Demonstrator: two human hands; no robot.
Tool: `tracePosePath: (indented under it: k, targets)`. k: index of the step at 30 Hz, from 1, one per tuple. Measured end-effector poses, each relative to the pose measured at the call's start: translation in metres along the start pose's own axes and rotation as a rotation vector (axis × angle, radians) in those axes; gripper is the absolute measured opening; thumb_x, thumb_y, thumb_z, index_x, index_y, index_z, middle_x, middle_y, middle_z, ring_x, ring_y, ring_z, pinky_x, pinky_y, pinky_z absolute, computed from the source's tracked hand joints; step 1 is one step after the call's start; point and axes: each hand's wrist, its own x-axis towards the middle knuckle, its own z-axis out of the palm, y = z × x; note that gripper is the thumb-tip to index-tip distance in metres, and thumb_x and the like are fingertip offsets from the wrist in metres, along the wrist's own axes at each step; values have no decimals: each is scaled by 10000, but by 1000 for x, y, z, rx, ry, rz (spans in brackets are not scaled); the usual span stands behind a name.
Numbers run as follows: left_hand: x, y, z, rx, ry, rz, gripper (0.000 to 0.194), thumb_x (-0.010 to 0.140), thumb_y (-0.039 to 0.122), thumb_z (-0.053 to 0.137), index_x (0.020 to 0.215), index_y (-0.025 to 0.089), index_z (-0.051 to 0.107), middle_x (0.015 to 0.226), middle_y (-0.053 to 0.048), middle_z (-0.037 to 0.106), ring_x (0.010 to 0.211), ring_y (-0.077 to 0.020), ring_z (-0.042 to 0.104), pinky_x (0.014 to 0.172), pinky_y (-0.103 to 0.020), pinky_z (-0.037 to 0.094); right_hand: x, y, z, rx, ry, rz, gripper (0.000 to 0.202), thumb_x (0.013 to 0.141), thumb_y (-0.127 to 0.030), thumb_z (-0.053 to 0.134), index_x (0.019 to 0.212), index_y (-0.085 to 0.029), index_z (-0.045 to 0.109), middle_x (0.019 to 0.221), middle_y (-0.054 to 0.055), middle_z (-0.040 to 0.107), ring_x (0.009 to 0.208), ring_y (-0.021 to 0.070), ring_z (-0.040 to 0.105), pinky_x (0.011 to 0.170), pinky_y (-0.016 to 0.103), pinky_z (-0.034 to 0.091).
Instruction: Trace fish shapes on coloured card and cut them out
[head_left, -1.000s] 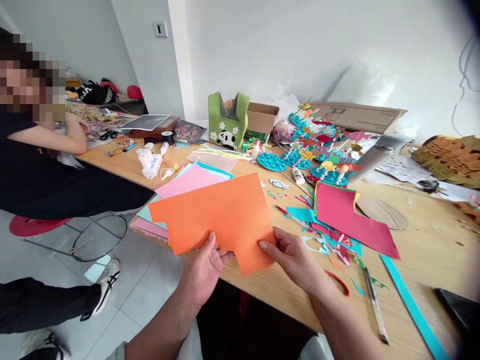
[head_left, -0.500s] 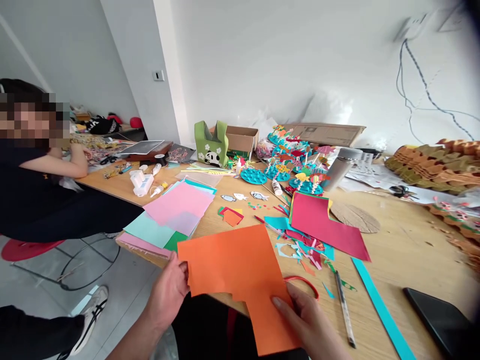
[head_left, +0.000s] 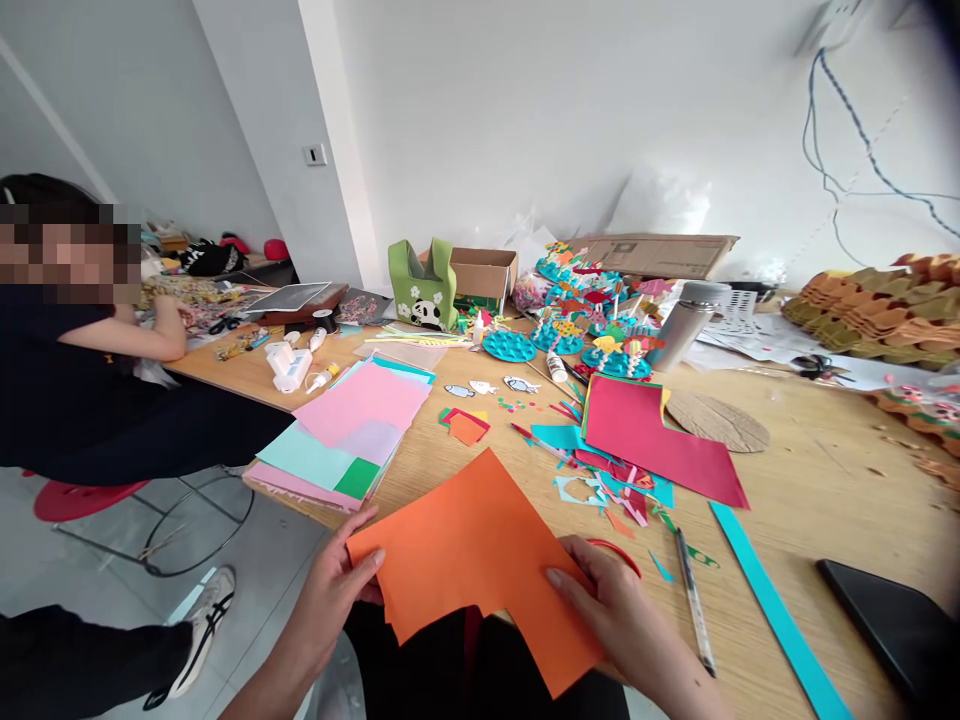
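Observation:
An orange sheet of paper (head_left: 457, 540) with a notch cut from its near edge is held up over the front edge of the table. My left hand (head_left: 334, 575) pinches its left end, thumb on top. At its right end, my right hand (head_left: 607, 610) grips the sheet, thumb on top and fingers beneath. The red handle of what looks like scissors (head_left: 619, 553) shows just behind my right hand; the rest is hidden. Beyond the sheet lie small red and orange paper pieces (head_left: 466, 428) and white fish cut-outs (head_left: 519, 384).
Coloured sheets (head_left: 367, 400) are stacked at left. Red paper (head_left: 637, 440) and scraps (head_left: 585, 490) lie right of centre. A pen (head_left: 694, 600), a blue strip (head_left: 780, 610) and a phone (head_left: 885, 630) are at right. A steel flask (head_left: 686, 325) stands behind. Another person (head_left: 90, 340) sits at left.
My left hand has shifted its hold, its thumb now on top of the orange paper. The sheet has turned and bent, its far corner moving left.

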Motion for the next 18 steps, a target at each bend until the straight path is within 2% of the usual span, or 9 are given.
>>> tracePosePath:
  k: [4,7,10,12,15,17,18]
  targets:
    - [-2,-5,-9,141,83,65,686,703,389,777,1309,199,520,610,9,628,548,-206,640,497,-275,504,8,-1,2,-56,14,20,201,881,-376,452,913,-229,585,880,37,701,813,213,641,686,286,443]
    - [0,-6,-22,535,246,169,625,755,550,663,1258,198,545,468,69,506,403,-156,516,403,-228,393,16,-3,0,-155,58,55,206,886,-344,429,930,-233,597,852,29,712,774,209,652,658,286,431]
    - [4,-5,-34,946,354,416,427,819,569,557,1048,222,652,414,82,424,379,-135,464,415,-229,367,25,-8,-2,-252,90,47,228,895,-305,415,990,-232,609,870,37,724,801,223,669,671,295,429]
    - [6,-3,-35,1054,333,630,320,878,493,521,996,232,663,471,68,499,411,-122,496,454,-227,398,33,-12,-4,-318,69,19,223,897,-268,420,991,-235,620,879,39,725,824,225,675,674,289,428]
    - [17,10,-25,1077,187,930,211,930,327,506,1060,227,637,751,11,673,594,-117,607,594,-216,482,47,-20,-7,-431,11,-29,226,899,-208,427,977,-228,639,898,49,724,858,223,678,692,282,429]
    - [33,27,-11,1127,60,1042,209,942,258,478,1091,211,618,903,-34,687,801,-155,645,736,-254,509,57,-26,-10,-509,-30,-63,229,894,-176,444,1001,-209,644,945,69,723,913,232,674,732,288,433]
    - [44,38,-3,1182,16,1056,223,941,241,473,1115,206,609,971,-52,679,894,-177,637,781,-281,509,62,-29,-12,-548,-54,-76,231,888,-160,454,1013,-197,645,969,81,721,937,237,671,750,293,435]
